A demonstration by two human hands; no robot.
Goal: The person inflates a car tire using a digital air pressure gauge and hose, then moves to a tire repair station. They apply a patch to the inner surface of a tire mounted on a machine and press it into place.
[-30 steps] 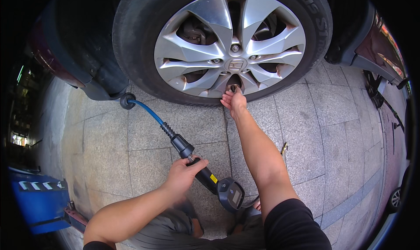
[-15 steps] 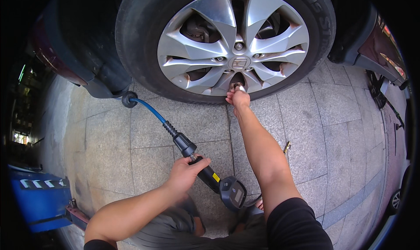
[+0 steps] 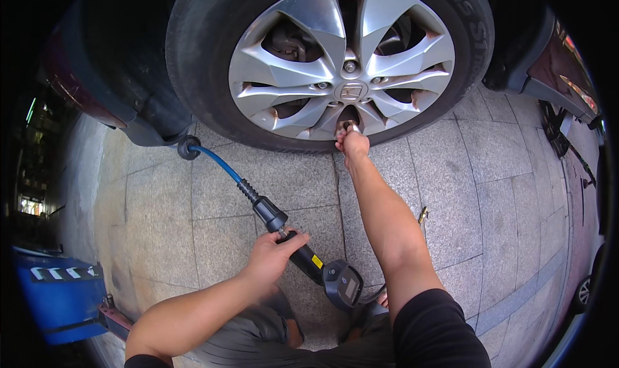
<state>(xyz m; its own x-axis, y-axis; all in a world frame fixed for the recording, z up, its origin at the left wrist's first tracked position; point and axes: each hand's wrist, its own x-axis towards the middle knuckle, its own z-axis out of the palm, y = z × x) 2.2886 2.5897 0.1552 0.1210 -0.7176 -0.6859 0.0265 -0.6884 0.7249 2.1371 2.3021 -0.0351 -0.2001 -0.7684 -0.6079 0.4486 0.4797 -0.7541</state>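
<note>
My left hand [image 3: 274, 258] grips the black handle of a tire inflator gun [image 3: 303, 255]. Its round gauge head with a small display [image 3: 343, 284] points toward me, and a blue air hose [image 3: 219, 164] joins its far end. Ahead of me stands a car wheel with a silver alloy rim [image 3: 303, 75] and a black tire [image 3: 200, 78]. Stretched out to the rim's lower edge, my right hand [image 3: 353, 144] has its fingers pinched together at the bottom spoke gap. What sits between those fingertips is too small and covered to make out.
A brass-coloured fitting [image 3: 423, 216] shows beside my right forearm, above the grey paving [image 3: 451, 174]. The blue hose passes through a dark round piece [image 3: 189, 147] near the car body. At the left is a blue box-like object [image 3: 58, 297]; a black jointed stand [image 3: 561, 139] is far right.
My right fingers have shifted slightly at the bottom of the rim. The left hand keeps its hold on the inflator gun, and the whole view has moved a little.
</note>
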